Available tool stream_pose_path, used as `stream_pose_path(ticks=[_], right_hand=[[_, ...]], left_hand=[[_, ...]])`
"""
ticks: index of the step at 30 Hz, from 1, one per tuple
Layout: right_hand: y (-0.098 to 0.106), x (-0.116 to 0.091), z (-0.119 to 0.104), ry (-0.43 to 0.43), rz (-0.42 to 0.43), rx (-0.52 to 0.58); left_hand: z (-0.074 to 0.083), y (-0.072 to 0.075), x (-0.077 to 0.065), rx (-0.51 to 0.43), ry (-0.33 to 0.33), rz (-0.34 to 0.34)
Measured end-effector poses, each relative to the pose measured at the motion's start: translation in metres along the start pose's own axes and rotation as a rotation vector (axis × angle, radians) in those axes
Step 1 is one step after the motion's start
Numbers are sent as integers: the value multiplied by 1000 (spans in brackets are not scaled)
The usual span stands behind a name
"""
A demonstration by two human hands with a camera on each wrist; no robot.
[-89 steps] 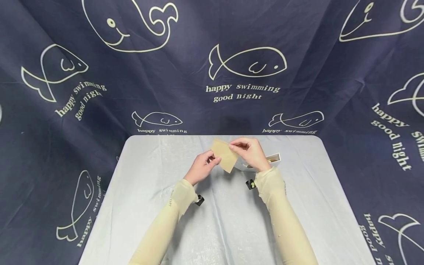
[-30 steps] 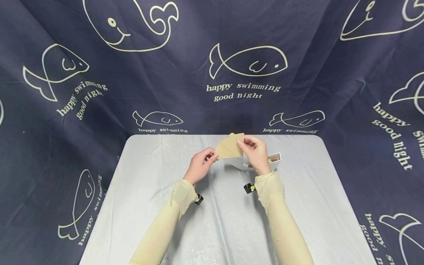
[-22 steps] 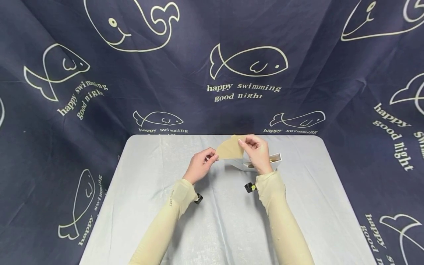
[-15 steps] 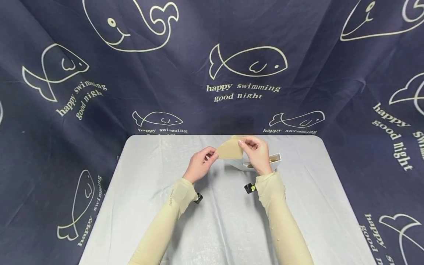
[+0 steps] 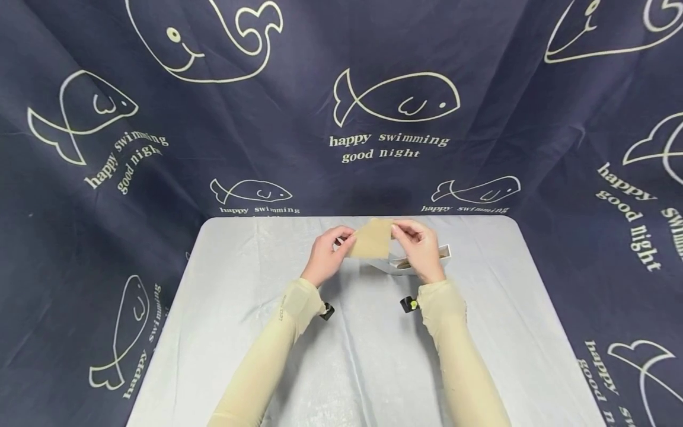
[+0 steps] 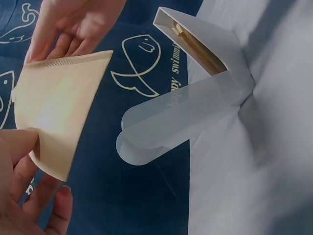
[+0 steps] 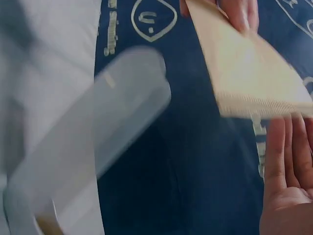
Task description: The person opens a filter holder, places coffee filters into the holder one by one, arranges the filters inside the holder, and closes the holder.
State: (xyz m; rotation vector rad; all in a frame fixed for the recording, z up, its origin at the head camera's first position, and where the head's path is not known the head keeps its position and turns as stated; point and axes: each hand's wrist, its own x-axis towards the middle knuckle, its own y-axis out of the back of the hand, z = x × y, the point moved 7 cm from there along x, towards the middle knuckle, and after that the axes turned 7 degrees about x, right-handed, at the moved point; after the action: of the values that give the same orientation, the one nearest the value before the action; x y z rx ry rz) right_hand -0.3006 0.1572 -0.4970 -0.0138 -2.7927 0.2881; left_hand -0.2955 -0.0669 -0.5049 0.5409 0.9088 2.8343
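Observation:
A tan paper coffee filter (image 5: 372,240) with a crimped seam is held up above the far part of the table. My left hand (image 5: 326,256) pinches its left side, thumb in front and fingers behind, as the left wrist view shows. At the opposite side, my right hand (image 5: 421,252) has thumb and fingertips right at the seam edge. In the right wrist view the fingers (image 7: 288,152) lie along that crimped edge, and the thumb is out of sight. The filter looks flat, its curved edge facing away from the seam's lower corner.
Behind the right hand stands a narrow white box (image 6: 215,36) with brown paper edges inside. A translucent rounded panel (image 6: 156,117) sticks out from it. The table (image 5: 352,367) bears a pale cloth, and a dark fish-print curtain (image 5: 299,118) hangs around it.
The filter has turned from a diamond-like tilt to nearly level. Lately my left hand has moved up and farther over it, while my right thumb has slid outward to its edge.

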Motion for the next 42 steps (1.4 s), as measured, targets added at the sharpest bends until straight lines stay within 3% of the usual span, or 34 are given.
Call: stream_pose_path(ticks=[3,7,11,14,19,25,35,42], right_hand=[[27,1,-4,58,75,14],[74,-2,3,76,264,-26],[113,-12,21,-6,419,-134],[127,-18,39,-112,448,-186],[128,-28,69,-247,395,-119],[124,-34,88,-232,413,-60],[127,-38,97,-313,470,-106],[125,-37,98,-338,407,-126]], left_hand=[[0,1,2,7,0,36],[3,-2,4,41,-7,43],[8,-13,5,65,-17,20],[13,-27,8,68,-23,0],[21,-59,14,105,-45,-53],[31,-90,20,151,-41,-102],[47,-112,27,341,-29,-38],[48,-129,25,414,-4,-69]])
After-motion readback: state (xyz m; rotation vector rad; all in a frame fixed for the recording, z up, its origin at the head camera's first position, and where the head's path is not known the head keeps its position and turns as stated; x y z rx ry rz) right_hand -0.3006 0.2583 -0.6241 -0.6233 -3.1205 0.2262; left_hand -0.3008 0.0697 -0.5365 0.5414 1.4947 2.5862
